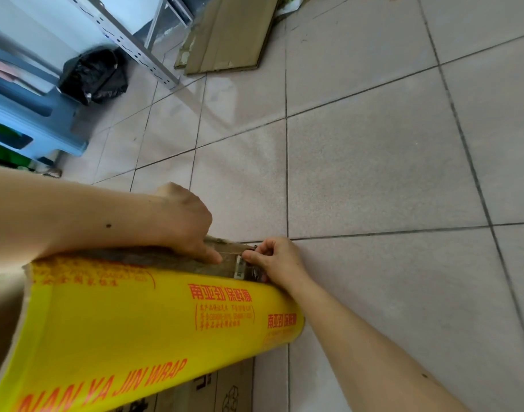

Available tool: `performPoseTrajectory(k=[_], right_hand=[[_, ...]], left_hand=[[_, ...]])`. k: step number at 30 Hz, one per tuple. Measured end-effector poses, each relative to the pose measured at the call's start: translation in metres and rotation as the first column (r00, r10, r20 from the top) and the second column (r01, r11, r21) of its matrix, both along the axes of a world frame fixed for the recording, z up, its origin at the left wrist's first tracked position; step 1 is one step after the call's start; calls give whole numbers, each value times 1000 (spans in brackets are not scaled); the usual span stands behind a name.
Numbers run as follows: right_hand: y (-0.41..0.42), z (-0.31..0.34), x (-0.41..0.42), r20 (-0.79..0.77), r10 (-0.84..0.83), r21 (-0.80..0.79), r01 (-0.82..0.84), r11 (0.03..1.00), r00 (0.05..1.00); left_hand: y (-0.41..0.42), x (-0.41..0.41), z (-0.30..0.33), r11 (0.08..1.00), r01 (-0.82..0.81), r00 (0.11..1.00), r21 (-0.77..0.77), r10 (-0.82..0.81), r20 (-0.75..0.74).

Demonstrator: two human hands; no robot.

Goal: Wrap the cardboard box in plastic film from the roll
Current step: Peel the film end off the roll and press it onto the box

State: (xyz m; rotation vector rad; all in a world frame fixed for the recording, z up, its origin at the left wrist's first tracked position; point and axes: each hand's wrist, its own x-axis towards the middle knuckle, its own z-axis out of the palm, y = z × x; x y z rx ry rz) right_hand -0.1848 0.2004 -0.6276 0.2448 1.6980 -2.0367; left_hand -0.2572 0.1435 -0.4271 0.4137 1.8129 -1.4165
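The roll (153,328) lies near, across the cardboard box (225,391) on the floor (374,173). Both hands meet at its far edge, left hand (180,221) left of right hand (277,257). Flattened cardboard (231,34) lies far behind.
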Motion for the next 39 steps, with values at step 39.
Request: performPoseTrajectory(k=[39], right_hand=[[29, 24, 1, -64, 238, 237, -217, 947, 969]], left_hand=[[2, 2, -9, 989, -148, 968, 19, 141, 207]])
